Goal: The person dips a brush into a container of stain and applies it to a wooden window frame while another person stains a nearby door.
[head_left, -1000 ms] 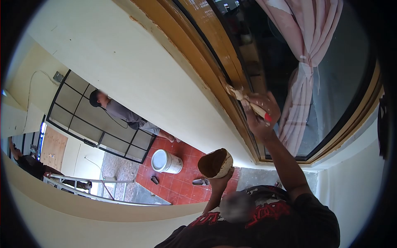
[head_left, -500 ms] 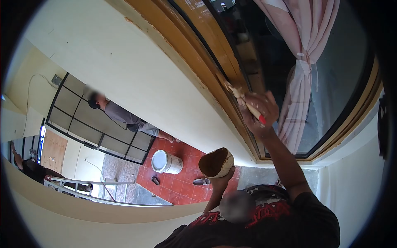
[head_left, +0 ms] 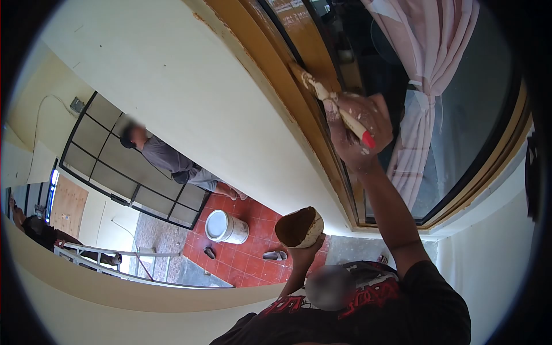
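My right hand is closed around a paintbrush with a wooden handle and a red tip. Its bristles rest against the brown window frame. Specks of paint dot the fingers. Lower down, my left hand holds a cut-open paint container from below, its wide mouth turned up and its inside coated brown. Part of the left hand is hidden behind the container.
Pink curtains hang behind the window glass. A cream wall borders the frame. On the red tile floor stand a white bucket and slippers. One person stands beyond the wall; another is near a ladder.
My right hand has moved the brush upward along the window frame in view. The left hand still holds the container in nearly the same place.
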Motion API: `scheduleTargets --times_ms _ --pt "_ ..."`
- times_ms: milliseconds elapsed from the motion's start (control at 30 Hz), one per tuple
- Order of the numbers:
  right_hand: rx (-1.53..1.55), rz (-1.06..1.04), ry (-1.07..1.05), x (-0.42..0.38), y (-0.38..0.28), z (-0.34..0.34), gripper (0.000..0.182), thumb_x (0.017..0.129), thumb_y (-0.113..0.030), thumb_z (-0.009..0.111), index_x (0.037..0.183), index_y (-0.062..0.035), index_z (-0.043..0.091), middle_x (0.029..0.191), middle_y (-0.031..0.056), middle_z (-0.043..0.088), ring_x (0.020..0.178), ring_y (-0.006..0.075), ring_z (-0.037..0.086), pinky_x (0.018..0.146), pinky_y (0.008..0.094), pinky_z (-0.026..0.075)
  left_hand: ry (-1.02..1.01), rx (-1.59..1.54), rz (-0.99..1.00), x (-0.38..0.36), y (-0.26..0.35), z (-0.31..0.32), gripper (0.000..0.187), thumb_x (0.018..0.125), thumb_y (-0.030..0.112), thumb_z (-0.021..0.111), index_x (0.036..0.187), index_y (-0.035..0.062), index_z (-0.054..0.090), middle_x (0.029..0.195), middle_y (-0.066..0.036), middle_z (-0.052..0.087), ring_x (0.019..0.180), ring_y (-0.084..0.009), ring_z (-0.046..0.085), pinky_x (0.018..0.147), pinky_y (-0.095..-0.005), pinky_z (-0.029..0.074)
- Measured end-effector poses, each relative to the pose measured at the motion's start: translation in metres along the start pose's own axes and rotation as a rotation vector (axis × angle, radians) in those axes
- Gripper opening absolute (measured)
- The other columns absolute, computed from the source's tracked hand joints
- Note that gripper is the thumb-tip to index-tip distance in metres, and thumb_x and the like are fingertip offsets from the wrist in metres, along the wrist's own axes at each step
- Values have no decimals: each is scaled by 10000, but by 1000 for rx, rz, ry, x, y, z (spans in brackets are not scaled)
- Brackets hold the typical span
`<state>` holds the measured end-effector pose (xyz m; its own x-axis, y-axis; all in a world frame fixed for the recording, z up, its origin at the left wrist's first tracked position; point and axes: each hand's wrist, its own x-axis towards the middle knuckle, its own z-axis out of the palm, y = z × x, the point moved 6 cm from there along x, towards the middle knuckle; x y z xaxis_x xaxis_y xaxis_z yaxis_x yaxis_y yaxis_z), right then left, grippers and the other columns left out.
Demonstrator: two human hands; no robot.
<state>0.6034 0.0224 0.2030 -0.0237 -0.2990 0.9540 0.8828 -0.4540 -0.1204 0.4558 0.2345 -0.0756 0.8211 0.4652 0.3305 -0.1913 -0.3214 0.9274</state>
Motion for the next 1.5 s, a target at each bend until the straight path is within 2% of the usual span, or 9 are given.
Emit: scheduleTargets --times_ms 67,133,233,500,800,1000,1100,1233,1500 --pt "26 28 -4 -15 2 6 262 744 -88 854 946 -97 687 881 27 732 728 185 674 598 302 476 3 -23 -7 0 1 -3 594 739 36 828 1265 -13 556 1124 -115 660 994 -196 664 854 -320 565" --pt "-2 52 -13 -29 -1 1 118 844 -100 789 913 -69 698 846 68 737 703 191 668 621 310 471 -49 23 -62 2 1 -4 801 700 124 894 1369 2 472 1292 -123 591 1167 -225 597 998 -363 497" --pt "-41 94 -21 -29 -2 -9 224 766 -103 847 930 -99 695 875 34 734 719 187 682 595 304 475 -55 29 -55 4 -2 -5 832 700 123 893 1389 6 442 1306 -126 576 1181 -227 588 1002 -363 495" --pt "-14 -113 113 38 -13 10 184 788 -89 820 927 -89 699 866 58 730 707 192 676 614 315 469 -59 -46 -46 11 11 -1 829 691 131 900 1376 5 450 1300 -129 579 1193 -233 588 1009 -376 496" --pt "-57 107 -45 -12 -8 2 173 785 -49 799 919 -73 692 833 54 718 679 199 663 620 325 474 -76 -138 -5 12 27 2 790 698 70 872 1369 17 457 1280 -121 596 1173 -227 605 1003 -372 504" --pt "-57 -5 38 32 -19 2 182 777 -38 802 911 -75 685 835 54 723 709 215 656 644 320 490 -98 -107 56 13 44 3 797 696 66 872 1371 18 451 1282 -122 596 1171 -223 605 1003 -371 504" --pt "-28 -8 45 50 -12 19 190 778 -32 801 916 -77 678 850 51 726 711 204 661 645 318 486 -87 -143 -23 10 38 2 803 695 86 883 1368 12 451 1282 -126 596 1173 -230 603 1001 -371 505" --pt "8 -14 -26 18 -9 15 205 781 -37 807 931 -80 674 873 42 730 699 194 668 643 323 469 -22 2 11 4 15 -9 802 700 101 887 1368 8 453 1277 -126 595 1167 -233 602 996 -364 504" --pt "3 220 -155 -78 2 -28 210 783 -48 815 922 -88 662 863 40 731 717 188 691 634 325 457 -81 -9 -111 -4 1 -4 800 707 133 893 1371 4 467 1271 -123 596 1153 -231 600 988 -366 501"
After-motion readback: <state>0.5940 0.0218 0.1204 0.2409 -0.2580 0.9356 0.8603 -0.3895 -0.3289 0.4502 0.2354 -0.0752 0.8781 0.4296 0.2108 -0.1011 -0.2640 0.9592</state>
